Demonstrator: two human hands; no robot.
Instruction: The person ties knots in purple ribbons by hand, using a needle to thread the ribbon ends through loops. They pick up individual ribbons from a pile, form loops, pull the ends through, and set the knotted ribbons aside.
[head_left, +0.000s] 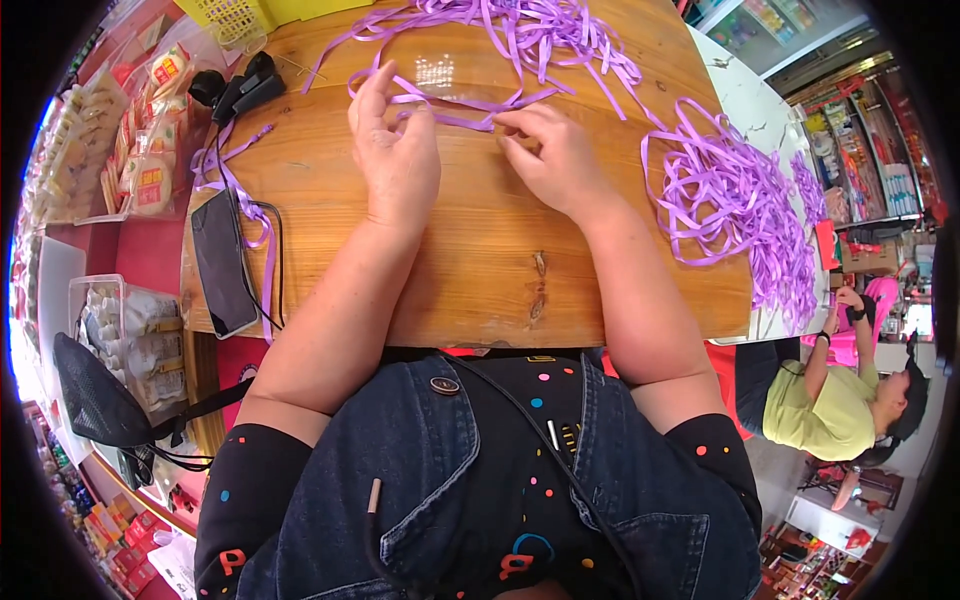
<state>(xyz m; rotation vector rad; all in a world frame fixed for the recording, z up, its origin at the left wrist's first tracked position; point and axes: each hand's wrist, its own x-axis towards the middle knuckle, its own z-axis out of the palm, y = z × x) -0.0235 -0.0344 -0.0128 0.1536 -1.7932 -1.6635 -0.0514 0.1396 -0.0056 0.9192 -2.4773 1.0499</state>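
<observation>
My left hand (393, 150) is over the far middle of the wooden table, its index finger raised and its thumb apart from it. A purple ribbon (462, 121) is looped about its fingers and stretches across to my right hand (552, 150). There, the thumb and fingertips are closed on the ribbon in a pinch. Part of the ribbon is hidden behind the left fingers. Just beyond both hands, a large tangle of the same purple ribbon (540, 25) spreads over the table's far edge, with loose strands trailing toward me.
Another heap of purple ribbon (720, 190) covers the table's right side. At left lie a black phone (224, 262) with a cable and a black device (248, 90). A yellow basket (232, 18) stands far left. Packaged snacks (150, 170) sit beyond the left edge; another person (835, 405) is at right.
</observation>
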